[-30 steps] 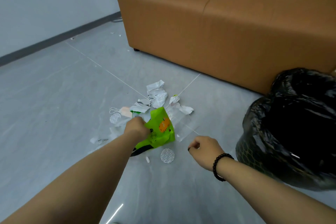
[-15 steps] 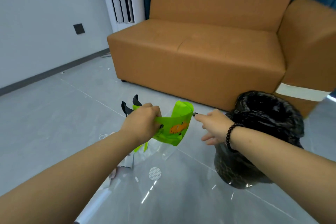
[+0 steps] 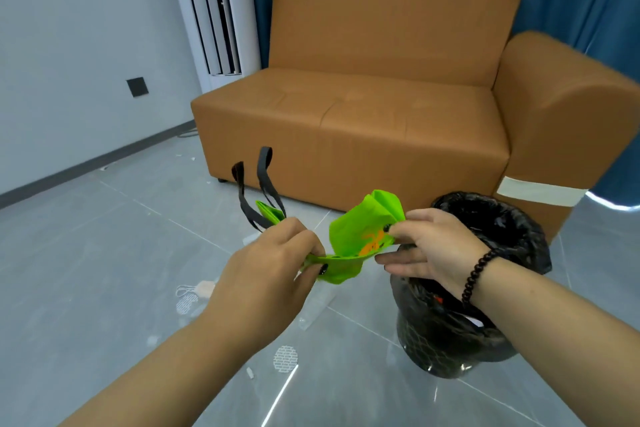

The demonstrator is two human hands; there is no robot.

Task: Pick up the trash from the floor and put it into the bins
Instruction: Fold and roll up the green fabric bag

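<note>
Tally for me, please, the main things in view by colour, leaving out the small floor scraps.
Green: 1, the bag gripped by left hand and right hand
Black: 1, the lined bin
Orange-brown: 1, the sofa
Total: 3

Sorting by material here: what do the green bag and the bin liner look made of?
Green bag: probably thin matte non-woven fabric; it creases softly, with black strap handles. Bin liner: thin glossy black plastic film, wrinkled and shiny.

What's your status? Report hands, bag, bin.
Left hand and right hand both grip green bag. Bag held beside black-lined bin, not in. Nothing blocking.
</note>
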